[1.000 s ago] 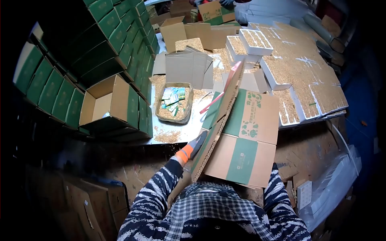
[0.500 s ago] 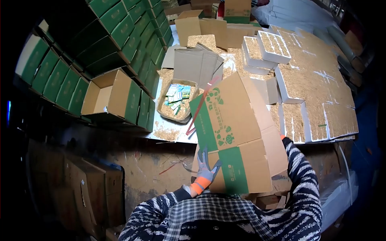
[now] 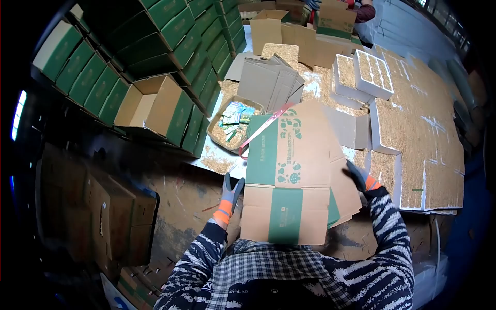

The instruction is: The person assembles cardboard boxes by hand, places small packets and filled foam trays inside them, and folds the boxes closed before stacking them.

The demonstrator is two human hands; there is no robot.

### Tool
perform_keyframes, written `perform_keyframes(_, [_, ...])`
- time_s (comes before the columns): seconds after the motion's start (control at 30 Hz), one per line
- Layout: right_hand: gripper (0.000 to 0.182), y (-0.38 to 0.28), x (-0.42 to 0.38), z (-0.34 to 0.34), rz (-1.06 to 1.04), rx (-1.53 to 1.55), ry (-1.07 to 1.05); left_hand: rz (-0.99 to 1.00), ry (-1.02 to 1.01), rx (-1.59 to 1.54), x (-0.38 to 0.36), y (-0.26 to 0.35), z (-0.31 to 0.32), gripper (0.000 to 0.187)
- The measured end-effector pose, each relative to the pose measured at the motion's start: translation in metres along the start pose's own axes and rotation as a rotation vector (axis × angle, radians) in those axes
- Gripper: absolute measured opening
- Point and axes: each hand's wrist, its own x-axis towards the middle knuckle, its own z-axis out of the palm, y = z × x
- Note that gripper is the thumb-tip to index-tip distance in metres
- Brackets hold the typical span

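Flattened cardboard boxes (image 3: 310, 147) with green bands and vegetable prints lie stacked in front of my body, overlapping the table's near edge. My left hand (image 3: 232, 192), in a grey and orange glove, is beside their left edge, thumb and fingers apart, holding nothing. On the right, my right hand (image 3: 360, 177), gloved the same way, is at the edge of the flattened boxes; its fingertips are blurred and partly hidden. A red and white strap (image 3: 268, 122) runs along the upper left of the cardboard. Behind it stands a basket (image 3: 210, 129) holding small printed packets on grainy material.
Green-fronted boxes (image 3: 175, 31) are piled at the left, with an open box (image 3: 120, 116) nearest. White trays of grainy material (image 3: 429, 129) cover the right side. Grey cardboard sheets (image 3: 263, 82) lie behind the basket. At the back, a co-worker's gloved hands and sleeve (image 3: 366, 12) are near a box (image 3: 336, 19).
The flattened boxes have turned more upright, and further sheets show beneath at the right. My left hand has moved left off the cardboard. My right hand has come into view. The camera view has shifted.
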Motion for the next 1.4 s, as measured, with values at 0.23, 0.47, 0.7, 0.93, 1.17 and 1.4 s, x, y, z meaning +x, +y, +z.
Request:
perform_keyframes(0.23, [0.101, -0.049, -0.019, 0.073, 0.081, 0.073, 0.125, -0.717, -0.429, -0.528, -0.068, -0.058, -0.007, 0.073])
perform_keyframes(0.47, [0.090, -0.077, 0.052, 0.040, 0.154, 0.007, -0.082, -0.741, -0.422, -0.440, -0.093, -0.078, 0.006, 0.069])
perform_keyframes(0.7, [0.077, -0.116, 0.124, 0.031, 0.277, -0.214, -0.346, -0.706, -0.377, -0.396, -0.113, -0.074, -0.006, 0.065])
perform_keyframes(0.93, [0.076, -0.128, 0.104, 0.032, 0.339, -0.163, -0.395, -0.705, -0.339, -0.377, -0.133, -0.072, -0.023, 0.061])
perform_keyframes(1.17, [0.086, -0.089, 0.058, 0.046, 0.180, -0.227, -0.292, -0.704, -0.338, -0.337, -0.135, -0.069, -0.030, 0.057])
perform_keyframes(1.4, [0.065, 0.045, -0.018, 0.050, 0.243, -0.037, 0.132, -0.702, -0.338, -0.300, -0.137, -0.062, -0.054, 0.054])
